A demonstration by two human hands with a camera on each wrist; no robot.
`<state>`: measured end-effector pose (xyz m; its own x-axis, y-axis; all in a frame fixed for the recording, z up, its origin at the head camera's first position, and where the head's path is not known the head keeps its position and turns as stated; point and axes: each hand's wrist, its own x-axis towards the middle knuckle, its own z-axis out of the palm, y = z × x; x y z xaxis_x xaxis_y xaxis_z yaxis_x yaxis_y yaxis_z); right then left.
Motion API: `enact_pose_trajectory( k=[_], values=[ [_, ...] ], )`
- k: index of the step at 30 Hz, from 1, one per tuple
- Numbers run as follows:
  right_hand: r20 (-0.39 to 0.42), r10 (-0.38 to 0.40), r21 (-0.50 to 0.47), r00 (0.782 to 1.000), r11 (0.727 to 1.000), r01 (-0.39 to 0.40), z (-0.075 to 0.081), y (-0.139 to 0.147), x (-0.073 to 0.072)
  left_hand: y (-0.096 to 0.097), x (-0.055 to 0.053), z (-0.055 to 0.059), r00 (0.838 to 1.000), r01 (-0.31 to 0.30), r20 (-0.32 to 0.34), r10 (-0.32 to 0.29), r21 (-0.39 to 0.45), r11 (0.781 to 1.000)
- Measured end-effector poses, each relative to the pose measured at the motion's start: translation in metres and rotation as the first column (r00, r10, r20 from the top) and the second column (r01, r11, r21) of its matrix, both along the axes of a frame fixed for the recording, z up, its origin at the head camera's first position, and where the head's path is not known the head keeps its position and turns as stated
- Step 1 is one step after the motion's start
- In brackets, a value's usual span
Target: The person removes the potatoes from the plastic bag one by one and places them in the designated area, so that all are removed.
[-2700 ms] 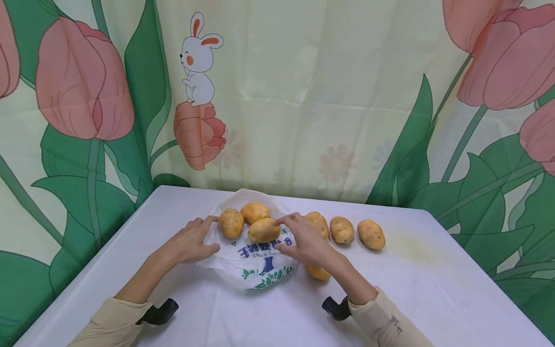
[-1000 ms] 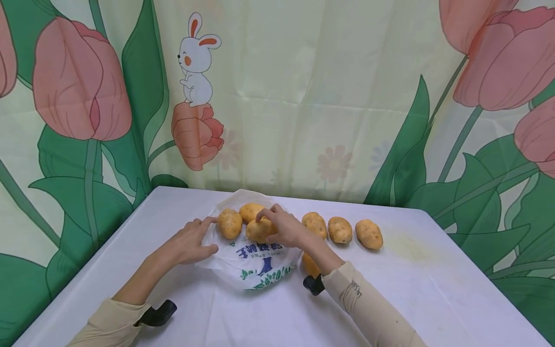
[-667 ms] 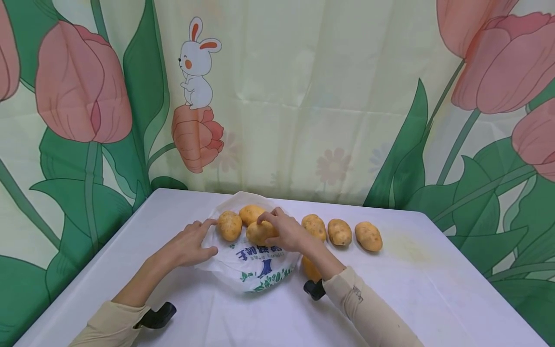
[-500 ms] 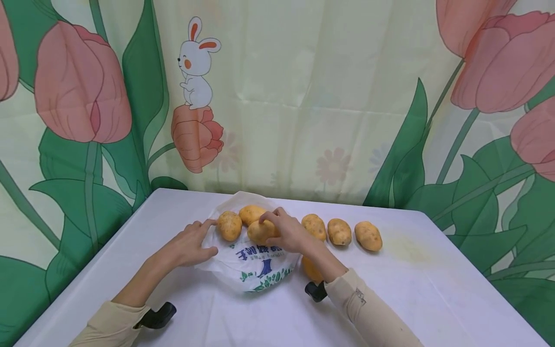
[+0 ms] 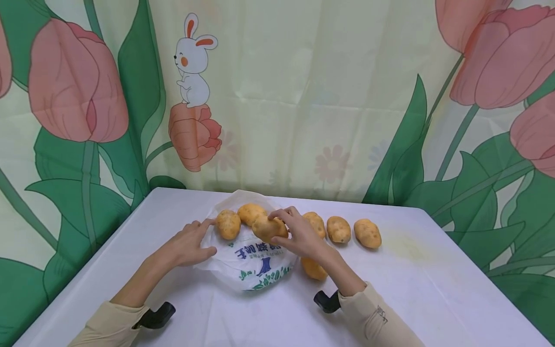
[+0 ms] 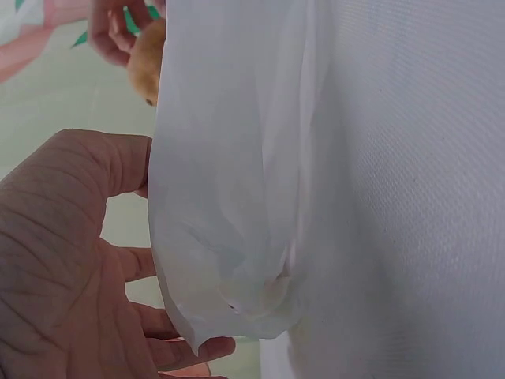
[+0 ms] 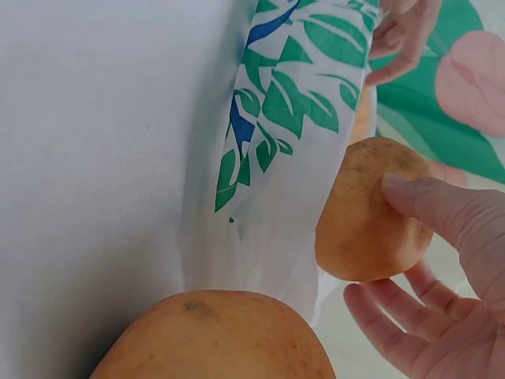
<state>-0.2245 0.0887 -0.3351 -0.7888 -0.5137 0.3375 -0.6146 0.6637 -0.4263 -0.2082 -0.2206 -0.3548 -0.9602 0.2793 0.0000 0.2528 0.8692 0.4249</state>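
Observation:
My right hand point(image 5: 301, 236) holds a potato point(image 5: 268, 228) between thumb and fingers, over the white plastic bag point(image 5: 230, 265); the right wrist view shows this gripped potato point(image 7: 371, 209) beside the bag's edge. Two more potatoes lie at the bag's far part, a left one point(image 5: 228, 224) and a back one point(image 5: 250, 214). My left hand point(image 5: 188, 243), its thumb and fingers spread apart, is at the bag's left edge. In the left wrist view the thumb meets the bag's rim point(image 6: 229, 197) and some fingertips are partly hidden behind it.
A row of three potatoes, the middle one point(image 5: 338, 229) among them, lies right of the bag on the white-covered table point(image 5: 433, 289). Another potato point(image 5: 314, 269) sits nearer, beside the bag and partly behind my right wrist. A printed curtain point(image 5: 277, 96) hangs behind the table.
My right hand has closed round the front potato on the bag and shifted it right and slightly up, away from the other two. The left hand stays in place.

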Motion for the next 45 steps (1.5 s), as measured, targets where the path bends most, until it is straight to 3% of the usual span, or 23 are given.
enact_pose_trajectory(
  k=[14,28,45],
  values=[
    [-0.016,0.025,-0.094,1.0,0.995,-0.026,0.007,0.011,0.031,-0.002,-0.001,-0.001,1.0,-0.001,0.009,0.001,0.004,1.0],
    [-0.037,-0.068,-0.182,0.997,0.981,0.06,0.011,0.031,0.06,0.0,-0.002,0.002,1.0,-0.007,0.023,0.007,-0.011,1.0],
    [-0.064,-0.142,-0.226,0.988,0.966,0.124,0.003,0.067,0.077,-0.001,-0.002,0.002,1.0,-0.009,0.014,0.009,-0.011,1.0]
  ],
)
